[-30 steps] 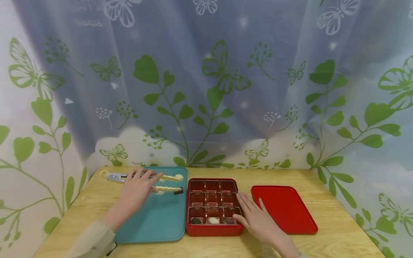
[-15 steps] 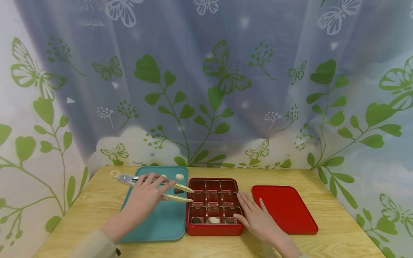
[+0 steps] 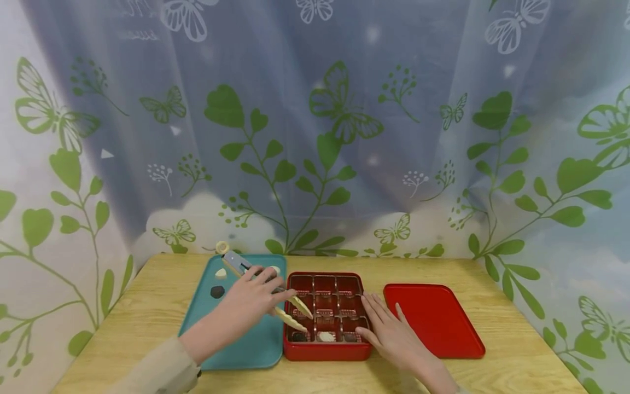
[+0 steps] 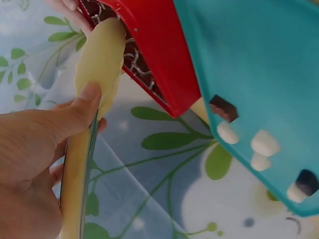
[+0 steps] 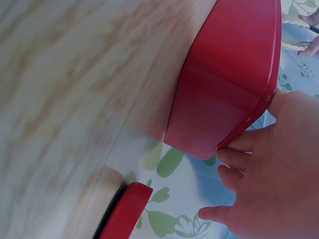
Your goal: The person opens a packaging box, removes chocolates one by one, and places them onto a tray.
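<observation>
My left hand [image 3: 256, 295] grips a pair of tongs [image 3: 236, 263] with cream scalloped tips. Parted tips point down over the left column of a red box [image 3: 327, 353] with a clear divided insert; I see nothing held between them. In the box's front row lie a dark chocolate piece [image 3: 298, 336], a white one [image 3: 326, 336] and a brown one [image 3: 350, 336]. At the left wrist, my thumb presses the near tong arm [image 4: 102, 55]. My right hand [image 3: 394, 336] rests against the box's right side with fingers extended, touching its rim in the right wrist view [image 5: 279, 164].
Left of the box, a teal tray [image 3: 236, 345] bears white and dark pieces, including a dark one [image 3: 217, 291] and a brown block [image 4: 224, 108]. A red lid [image 3: 433, 320] lies to the right on the wooden table [image 3: 512, 350]. A patterned curtain [image 3: 275, 164] stands behind.
My left hand has carried the tongs rightward and toward me, from above the tray to the box's left column, with the tips turning downward. My right hand has stayed in place.
</observation>
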Available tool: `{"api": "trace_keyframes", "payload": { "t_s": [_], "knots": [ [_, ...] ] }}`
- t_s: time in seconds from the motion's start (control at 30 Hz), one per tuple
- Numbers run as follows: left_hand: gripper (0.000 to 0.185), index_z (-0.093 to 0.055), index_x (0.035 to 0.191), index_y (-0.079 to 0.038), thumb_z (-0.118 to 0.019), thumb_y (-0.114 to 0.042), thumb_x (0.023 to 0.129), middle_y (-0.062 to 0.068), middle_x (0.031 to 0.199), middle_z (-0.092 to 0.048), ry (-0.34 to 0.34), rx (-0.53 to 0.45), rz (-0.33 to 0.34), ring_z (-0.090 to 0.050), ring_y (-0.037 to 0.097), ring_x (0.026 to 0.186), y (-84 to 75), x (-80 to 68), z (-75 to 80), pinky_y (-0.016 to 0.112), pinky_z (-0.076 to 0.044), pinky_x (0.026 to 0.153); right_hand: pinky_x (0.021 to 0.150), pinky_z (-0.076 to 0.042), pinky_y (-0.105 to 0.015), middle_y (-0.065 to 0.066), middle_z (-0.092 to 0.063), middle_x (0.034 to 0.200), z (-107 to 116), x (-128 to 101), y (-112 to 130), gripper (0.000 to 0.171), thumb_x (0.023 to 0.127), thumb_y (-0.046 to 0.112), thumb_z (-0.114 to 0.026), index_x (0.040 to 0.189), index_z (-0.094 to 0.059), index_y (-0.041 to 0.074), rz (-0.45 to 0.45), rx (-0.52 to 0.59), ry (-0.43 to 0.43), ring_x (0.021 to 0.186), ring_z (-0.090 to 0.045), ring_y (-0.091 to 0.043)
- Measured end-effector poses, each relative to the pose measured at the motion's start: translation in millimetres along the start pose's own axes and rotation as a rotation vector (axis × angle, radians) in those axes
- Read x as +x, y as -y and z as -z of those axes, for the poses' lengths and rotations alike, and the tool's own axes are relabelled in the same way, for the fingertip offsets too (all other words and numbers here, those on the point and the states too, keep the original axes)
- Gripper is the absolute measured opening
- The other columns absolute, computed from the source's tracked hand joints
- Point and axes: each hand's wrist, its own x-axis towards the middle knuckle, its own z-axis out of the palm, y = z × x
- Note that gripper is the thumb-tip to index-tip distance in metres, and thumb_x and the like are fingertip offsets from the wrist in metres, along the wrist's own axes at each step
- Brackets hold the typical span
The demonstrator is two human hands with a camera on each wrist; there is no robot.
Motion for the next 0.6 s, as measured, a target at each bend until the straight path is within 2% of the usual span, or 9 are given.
{"api": "trace_keyframes", "payload": {
  "t_s": [0.13, 0.37, 0.5, 0.6],
  "knots": [
    [0.052, -0.068, 0.127, -0.038, -0.080, -0.044, 0.077, -0.009, 0.113, -0.064, 0.055, 0.067, -0.042, -0.054, 0.017, 0.109, -4.1, 11.6, 9.4, 0.035, -0.046, 0.097, 0.119, -0.013, -0.068, -0.015, -0.023, 0.166, 0, 0, -1, 0.076, 0.104, 0.053, -0.046, 0.161, -0.027, 0.006, -0.001, -0.002, -0.003, 0.153, -0.021, -0.035],
    [0.036, -0.074, 0.116, -0.041, -0.081, -0.025, 0.084, -0.012, 0.112, -0.069, 0.091, 0.188, -0.111, -0.058, 0.015, 0.119, -16.6, 27.9, 20.0, 0.034, -0.045, 0.104, 0.119, -0.013, -0.068, -0.016, -0.024, 0.166, -1, 0, -1, 0.076, 0.104, 0.055, -0.044, 0.160, -0.028, 0.006, 0.007, -0.004, -0.007, 0.153, -0.022, -0.035],
    [0.029, -0.076, 0.110, -0.041, -0.080, -0.027, 0.085, -0.016, 0.116, -0.070, 0.122, 0.242, -0.131, -0.057, 0.011, 0.122, -25.7, 34.6, 20.3, 0.031, -0.044, 0.105, 0.119, -0.013, -0.068, -0.016, -0.024, 0.166, 0, 0, -1, 0.076, 0.104, 0.054, -0.045, 0.161, -0.028, 0.006, 0.007, 0.000, -0.008, 0.153, -0.021, -0.035],
    [0.028, -0.076, 0.112, -0.043, -0.078, -0.029, 0.087, -0.019, 0.122, -0.068, 0.174, 0.271, -0.152, -0.055, 0.009, 0.126, -33.6, 38.7, 18.6, 0.030, -0.041, 0.109, 0.119, -0.013, -0.068, -0.015, -0.023, 0.166, 0, 0, -1, 0.076, 0.105, 0.054, -0.045, 0.161, -0.027, 0.006, 0.008, 0.002, -0.004, 0.153, -0.021, -0.035]
  ]
}}
